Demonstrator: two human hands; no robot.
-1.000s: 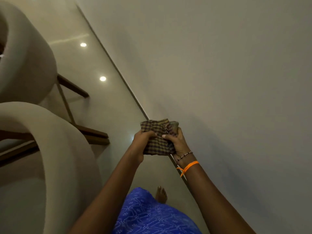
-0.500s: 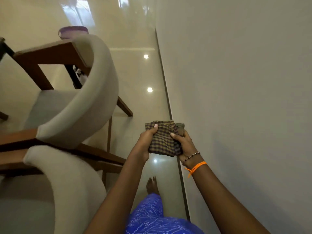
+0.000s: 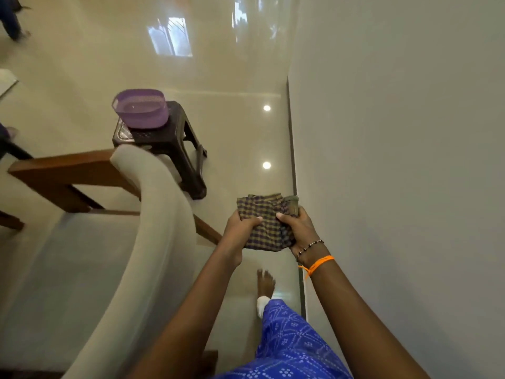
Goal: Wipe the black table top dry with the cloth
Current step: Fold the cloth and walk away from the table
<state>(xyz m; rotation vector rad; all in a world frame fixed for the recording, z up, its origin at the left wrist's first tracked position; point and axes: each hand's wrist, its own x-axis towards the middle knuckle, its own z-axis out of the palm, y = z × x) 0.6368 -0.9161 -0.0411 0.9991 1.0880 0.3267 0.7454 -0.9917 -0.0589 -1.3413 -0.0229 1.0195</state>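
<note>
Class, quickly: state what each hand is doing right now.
Left hand: closed on the checked cloth, thumb on top.
Right hand: closed on the same cloth's other side.

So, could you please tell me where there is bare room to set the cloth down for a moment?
Both hands, left and right, hold the checked cloth. Bare floor lies between the dark stool and the wall. The stool top is crowded by the purple basket. The chair crowds the left.
</note>
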